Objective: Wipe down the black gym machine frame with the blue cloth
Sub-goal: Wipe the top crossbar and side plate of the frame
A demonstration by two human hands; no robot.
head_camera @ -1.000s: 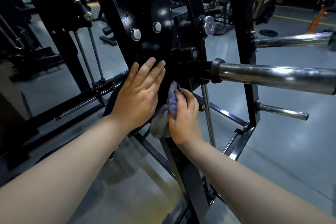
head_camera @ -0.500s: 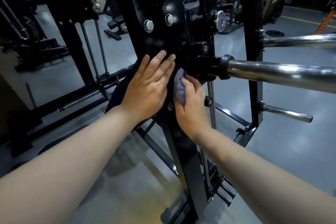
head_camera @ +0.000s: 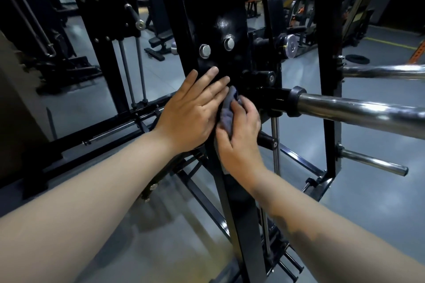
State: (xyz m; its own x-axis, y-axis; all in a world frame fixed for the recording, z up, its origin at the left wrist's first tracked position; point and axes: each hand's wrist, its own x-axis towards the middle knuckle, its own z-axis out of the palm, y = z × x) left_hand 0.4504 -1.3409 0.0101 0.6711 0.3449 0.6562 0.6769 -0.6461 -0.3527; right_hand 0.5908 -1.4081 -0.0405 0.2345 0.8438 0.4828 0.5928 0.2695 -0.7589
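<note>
Both hands have climbed the frame [head_camera: 239,213] since half a second ago, and the left fingertips now lie just under the 2 bolts [head_camera: 204,51]. A second ago a loose end of the cloth [head_camera: 226,112] hung below the right hand [head_camera: 240,138]; now it is bunched up between the hands.

The cloth is a dull grey-blue wad, crumpled into soft folds. It is pressed against the black upright of the frame, below the 2 bolts and just left of the black collar [head_camera: 295,101] of the chrome bar [head_camera: 356,110].

The right hand's fingers curl over the cloth's right side and grip it against the upright, with a peak of cloth sticking out above the fingertips. The left hand [head_camera: 190,112] lies flat on the frame, fingers straight and slightly spread, holding nothing. Its little-finger edge touches the cloth's left side, so the wad sits wedged between the 2 hands.

Most of the cloth is hidden under the right palm, so its full extent cannot be told. The upper edge of the view cuts off the frame's top, and the dim light makes the outlines of its glossy black parts hard to follow. At the right edge the bar runs out of view.
</note>
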